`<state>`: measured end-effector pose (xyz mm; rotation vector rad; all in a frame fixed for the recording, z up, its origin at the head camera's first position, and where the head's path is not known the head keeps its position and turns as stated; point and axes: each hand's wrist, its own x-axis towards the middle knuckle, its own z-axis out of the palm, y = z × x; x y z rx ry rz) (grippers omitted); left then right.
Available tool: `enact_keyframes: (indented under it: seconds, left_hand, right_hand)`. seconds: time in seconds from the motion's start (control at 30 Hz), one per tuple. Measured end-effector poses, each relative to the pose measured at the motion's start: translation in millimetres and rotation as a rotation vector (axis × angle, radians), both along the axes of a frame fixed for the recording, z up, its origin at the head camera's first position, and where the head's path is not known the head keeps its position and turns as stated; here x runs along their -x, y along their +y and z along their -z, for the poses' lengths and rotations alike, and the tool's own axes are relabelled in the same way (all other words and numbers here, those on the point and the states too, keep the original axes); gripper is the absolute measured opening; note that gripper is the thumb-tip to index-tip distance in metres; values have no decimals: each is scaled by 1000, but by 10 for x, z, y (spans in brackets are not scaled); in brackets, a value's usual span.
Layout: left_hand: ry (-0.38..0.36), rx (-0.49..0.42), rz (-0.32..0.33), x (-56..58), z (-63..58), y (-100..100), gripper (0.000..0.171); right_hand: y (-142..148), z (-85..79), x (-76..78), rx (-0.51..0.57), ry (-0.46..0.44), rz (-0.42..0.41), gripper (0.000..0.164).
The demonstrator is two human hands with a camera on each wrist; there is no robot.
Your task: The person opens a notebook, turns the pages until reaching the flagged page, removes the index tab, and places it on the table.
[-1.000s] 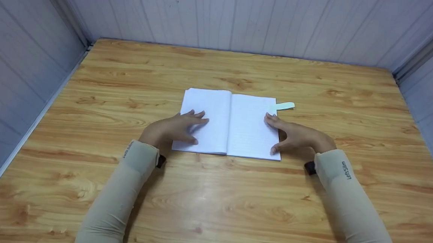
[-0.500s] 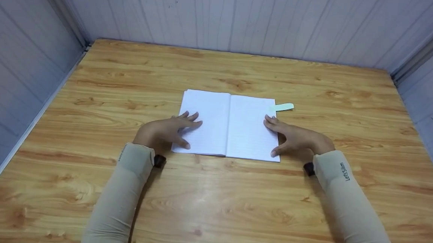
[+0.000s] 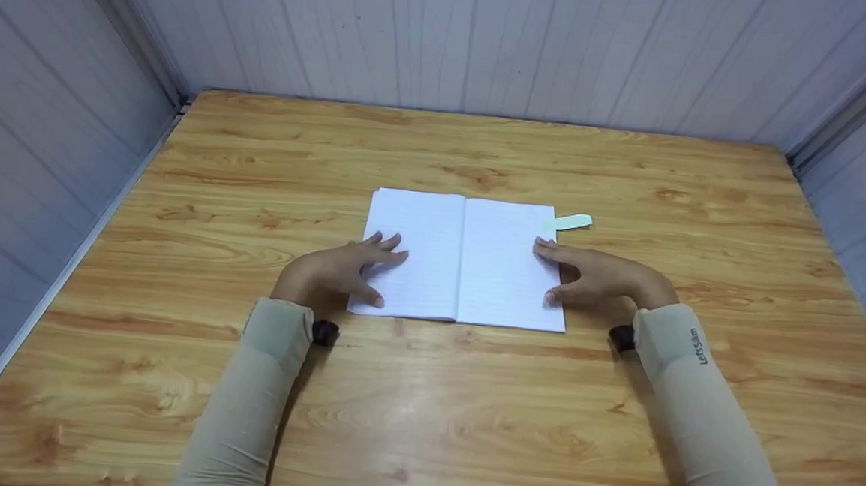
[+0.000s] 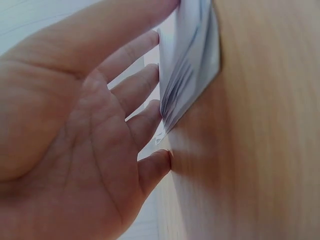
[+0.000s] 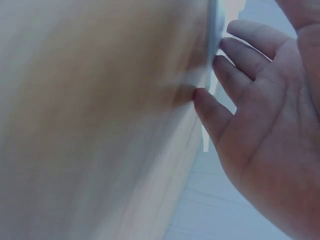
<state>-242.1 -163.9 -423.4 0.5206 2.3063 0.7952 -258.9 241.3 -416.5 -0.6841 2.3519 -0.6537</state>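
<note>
A notebook [image 3: 434, 220] lies spread flat on the wooden table, its two facing pages white and faintly lined. From the right page's upper edge sticks out a pale green paper strip [image 3: 574, 222]. My left hand [image 3: 333, 271] rests its spread fingertips and thumb on the left page near the outer edge. In the left wrist view, the loose page edges of the notebook [image 4: 192, 65] show beside the fingertips, and the little finger touches the table. On the right page's outer edge, my right hand [image 3: 600, 276] rests with extended fingers, just below the strip. Neither hand grips anything.
The wooden table [image 3: 408, 407] extends around the notebook on all sides. A panelled wall [image 3: 430, 40] stands behind it, with side walls at left and right. Dark wrist cameras [image 3: 324, 332] hang under both sleeves.
My left hand has slid slightly outward, toward the left page's outer edge. The right hand and the notebook hold their places; the whole head view has shifted a little.
</note>
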Motion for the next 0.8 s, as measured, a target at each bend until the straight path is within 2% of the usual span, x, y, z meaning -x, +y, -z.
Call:
enact_keyframes:
  seconds: [0.13,0.4,0.47,0.7,0.8]
  left_hand:
    - [-10,-8,-6,-8,-2,3,84]
    - [-6,-13,-21,-11,-9,-7,83]
    - [-11,-17,-27,-14,-12,-14,83]
    - [34,-12,23,-8,-7,-25,82]
    - [18,-16,1,-6,1,-7,82]
  right_hand:
    - [-3,-65,45,10,10,64,78]
    - [10,-172,208,163,105,243,55]
    - [2,-179,247,192,132,284,53]
    - [-31,-159,365,233,237,398,41]
    - [-38,-142,414,226,275,450,37]
